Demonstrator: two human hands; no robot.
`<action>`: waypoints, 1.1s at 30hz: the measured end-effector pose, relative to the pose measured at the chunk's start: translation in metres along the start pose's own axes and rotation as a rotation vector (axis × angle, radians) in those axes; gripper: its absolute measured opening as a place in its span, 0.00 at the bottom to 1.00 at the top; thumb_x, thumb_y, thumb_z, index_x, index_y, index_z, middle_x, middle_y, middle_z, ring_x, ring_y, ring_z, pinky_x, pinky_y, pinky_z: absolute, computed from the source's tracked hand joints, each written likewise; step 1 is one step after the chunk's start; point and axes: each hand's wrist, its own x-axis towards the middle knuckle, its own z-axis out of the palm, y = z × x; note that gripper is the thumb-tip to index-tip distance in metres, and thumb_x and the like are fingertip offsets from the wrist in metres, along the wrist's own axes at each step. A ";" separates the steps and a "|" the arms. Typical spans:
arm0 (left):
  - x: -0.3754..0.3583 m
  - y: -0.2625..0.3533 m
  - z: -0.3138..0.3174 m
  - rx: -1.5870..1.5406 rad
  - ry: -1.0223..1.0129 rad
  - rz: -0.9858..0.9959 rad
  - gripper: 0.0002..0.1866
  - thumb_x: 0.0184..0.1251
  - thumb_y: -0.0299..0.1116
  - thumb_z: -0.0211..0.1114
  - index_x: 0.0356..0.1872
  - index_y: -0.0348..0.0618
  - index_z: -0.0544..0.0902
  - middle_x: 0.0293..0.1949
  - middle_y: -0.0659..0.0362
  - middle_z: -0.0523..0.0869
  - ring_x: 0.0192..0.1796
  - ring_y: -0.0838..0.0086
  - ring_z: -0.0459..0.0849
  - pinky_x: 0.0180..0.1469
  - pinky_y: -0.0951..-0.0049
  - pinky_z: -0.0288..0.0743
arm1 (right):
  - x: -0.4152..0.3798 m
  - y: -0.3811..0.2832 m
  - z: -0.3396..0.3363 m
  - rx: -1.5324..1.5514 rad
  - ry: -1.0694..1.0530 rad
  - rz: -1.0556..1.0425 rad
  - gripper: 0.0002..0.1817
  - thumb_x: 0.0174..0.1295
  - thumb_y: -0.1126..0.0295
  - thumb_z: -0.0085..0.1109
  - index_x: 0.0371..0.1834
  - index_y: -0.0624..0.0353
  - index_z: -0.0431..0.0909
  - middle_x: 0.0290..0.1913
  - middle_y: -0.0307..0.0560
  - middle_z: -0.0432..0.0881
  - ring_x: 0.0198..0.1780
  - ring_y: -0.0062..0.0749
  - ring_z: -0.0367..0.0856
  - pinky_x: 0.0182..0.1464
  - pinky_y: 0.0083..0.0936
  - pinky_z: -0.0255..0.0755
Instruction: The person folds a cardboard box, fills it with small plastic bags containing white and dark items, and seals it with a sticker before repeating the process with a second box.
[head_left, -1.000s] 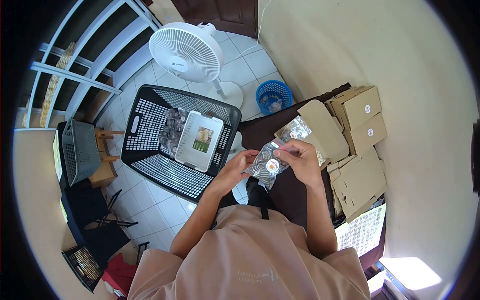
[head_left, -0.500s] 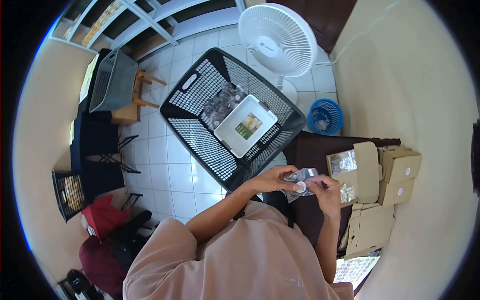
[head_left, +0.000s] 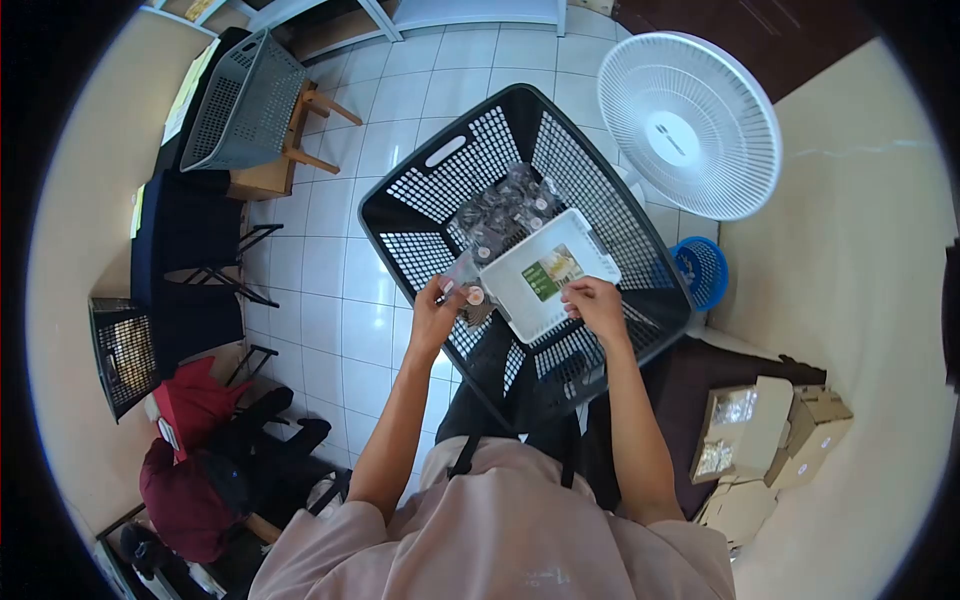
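Note:
In my left hand [head_left: 432, 318], closed at the left side of the large dark basket [head_left: 447, 153], is a clear plastic packet [head_left: 463, 277] with a round pale sticker. My right hand [head_left: 598, 308] is over the right part of a white plastic tray [head_left: 520, 290], thumb and fingers pinched together; whether anything small is between them I cannot make out. A green printed label [head_left: 545, 285] lies in the tray. Beside it in the basket is a heap of clear packets [head_left: 500, 215] with dark contents and round stickers.
A white fan [head_left: 690, 130] stands behind the basket to the right, near a blue bin [head_left: 706, 270]. Cardboard boxes [head_left: 805, 425] rest on a brown surface at right. At left are a grey basket [head_left: 245, 105] on a wooden stool and a seated person [head_left: 190, 500].
Both hands were together on the packet at the right. Now the left hand has carried it left over the basket, and the right hand has let go and moved over the tray. The view has shifted.

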 end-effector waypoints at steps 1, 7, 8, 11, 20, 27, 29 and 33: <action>0.013 -0.005 -0.007 -0.004 0.004 -0.009 0.09 0.60 0.27 0.62 0.40 0.33 0.79 0.33 0.57 0.84 0.37 0.78 0.80 0.40 0.75 0.72 | 0.029 0.006 0.014 -0.045 -0.027 0.019 0.07 0.56 0.72 0.65 0.33 0.66 0.83 0.26 0.46 0.85 0.26 0.24 0.83 0.30 0.20 0.77; 0.067 0.001 -0.026 0.435 0.130 0.010 0.07 0.58 0.26 0.60 0.28 0.31 0.75 0.22 0.49 0.79 0.26 0.70 0.77 0.31 0.67 0.70 | 0.190 0.049 0.090 -0.674 0.157 -0.258 0.05 0.50 0.70 0.67 0.27 0.59 0.86 0.27 0.49 0.86 0.31 0.35 0.86 0.38 0.27 0.79; 0.074 -0.014 -0.029 0.331 0.121 0.020 0.07 0.58 0.26 0.60 0.28 0.31 0.75 0.23 0.47 0.80 0.26 0.67 0.80 0.32 0.66 0.71 | 0.210 0.054 0.099 -0.661 0.151 -0.205 0.05 0.47 0.68 0.67 0.26 0.55 0.87 0.29 0.49 0.86 0.35 0.41 0.86 0.42 0.32 0.78; 0.086 -0.024 -0.034 0.358 0.101 -0.030 0.07 0.59 0.26 0.60 0.29 0.31 0.76 0.23 0.44 0.81 0.27 0.64 0.83 0.32 0.66 0.72 | 0.259 0.069 0.131 -0.786 0.175 -0.256 0.04 0.48 0.69 0.66 0.26 0.55 0.87 0.29 0.50 0.86 0.36 0.41 0.86 0.42 0.34 0.78; 0.128 -0.016 -0.037 0.511 -0.022 0.098 0.07 0.59 0.26 0.61 0.27 0.31 0.75 0.22 0.39 0.80 0.28 0.46 0.83 0.30 0.57 0.74 | 0.289 0.062 0.166 -0.864 0.286 0.066 0.13 0.50 0.71 0.63 0.40 0.61 0.81 0.41 0.62 0.84 0.46 0.57 0.83 0.50 0.44 0.78; 0.183 -0.074 -0.019 0.768 -0.064 0.151 0.05 0.55 0.24 0.59 0.24 0.31 0.78 0.23 0.36 0.81 0.29 0.43 0.83 0.33 0.52 0.78 | 0.278 0.044 0.208 -0.799 0.349 -0.301 0.15 0.48 0.64 0.70 0.38 0.57 0.81 0.45 0.56 0.81 0.48 0.55 0.79 0.50 0.42 0.76; 0.199 -0.104 -0.019 0.810 -0.131 0.104 0.08 0.55 0.26 0.59 0.29 0.29 0.79 0.27 0.34 0.82 0.32 0.42 0.84 0.38 0.52 0.80 | 0.274 0.043 0.220 -1.062 0.335 -0.337 0.20 0.47 0.60 0.72 0.42 0.57 0.82 0.51 0.55 0.75 0.57 0.57 0.70 0.54 0.42 0.73; 0.213 -0.130 -0.018 0.955 -0.183 -0.033 0.10 0.56 0.30 0.60 0.30 0.30 0.79 0.34 0.36 0.84 0.37 0.49 0.86 0.42 0.57 0.82 | 0.279 0.039 0.218 -0.969 0.312 -0.209 0.20 0.48 0.61 0.72 0.43 0.58 0.82 0.54 0.57 0.72 0.60 0.60 0.65 0.57 0.44 0.71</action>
